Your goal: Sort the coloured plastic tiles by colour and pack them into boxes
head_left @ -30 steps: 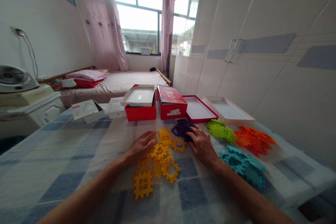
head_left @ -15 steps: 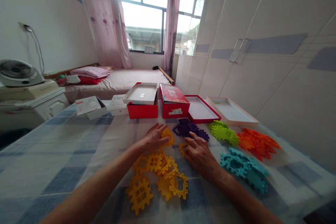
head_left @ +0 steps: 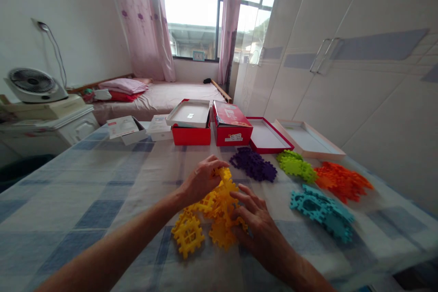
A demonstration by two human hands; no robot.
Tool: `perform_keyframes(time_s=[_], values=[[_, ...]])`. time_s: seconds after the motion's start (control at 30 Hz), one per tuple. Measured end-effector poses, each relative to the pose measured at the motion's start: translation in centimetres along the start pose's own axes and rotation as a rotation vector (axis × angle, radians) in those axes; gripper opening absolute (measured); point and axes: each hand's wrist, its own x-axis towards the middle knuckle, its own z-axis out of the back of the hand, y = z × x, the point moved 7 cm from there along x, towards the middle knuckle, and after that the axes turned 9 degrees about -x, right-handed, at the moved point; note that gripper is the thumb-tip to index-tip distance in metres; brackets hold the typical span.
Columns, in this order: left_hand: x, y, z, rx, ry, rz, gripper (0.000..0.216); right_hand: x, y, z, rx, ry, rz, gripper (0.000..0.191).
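Yellow interlocking plastic pieces [head_left: 207, 204] with toothed edges lie bunched between my hands, some flat and some heaped. My left hand [head_left: 204, 177] is closed at the far end of the heap, its fingers on a raised yellow piece [head_left: 225, 174]. From the right, my right hand [head_left: 257, 221] curls its fingers and thumb around yellow pieces at the heap's side; the fingertips partly hide them. A yellow square piece with a window-like grid [head_left: 189, 236] lies at the near left, apart from both hands.
Beyond my right hand lie piles of purple pieces [head_left: 253, 164], lime green pieces [head_left: 296, 166], orange pieces [head_left: 343, 181] and turquoise pieces [head_left: 321, 212]. Along the far edge stand red boxes [head_left: 191, 136], [head_left: 233, 136], a shallow red-rimmed lid [head_left: 268, 137], a pale lid [head_left: 310, 140] and small white boxes [head_left: 160, 127].
My left hand has closed on a yellow piece at the far end. My right hand has come nearer, and the loose yellow piece beside it has joined the heap. The view has shifted slightly.
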Motion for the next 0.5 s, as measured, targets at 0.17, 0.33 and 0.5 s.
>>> perform_keyframes(time_s=[0.17, 0.33, 0.5], values=[[-6.5, -3.3, -1.0, 0.179, 0.108, -0.196, 0.043, -0.9, -0.4, -0.9, 0.075, 0.008, -0.059, 0.018], [-10.4, -2.7, -2.3, 0.351, 0.273, -0.162, 0.075, -2.1, -1.6, -1.8, 0.138, -0.034, -0.264, 0.033], [-10.8, 1.7, -0.8, 0.463, 0.120, 0.078, 0.095, -2.6, -1.4, -2.8, 0.080, 0.043, -0.350, 0.066]])
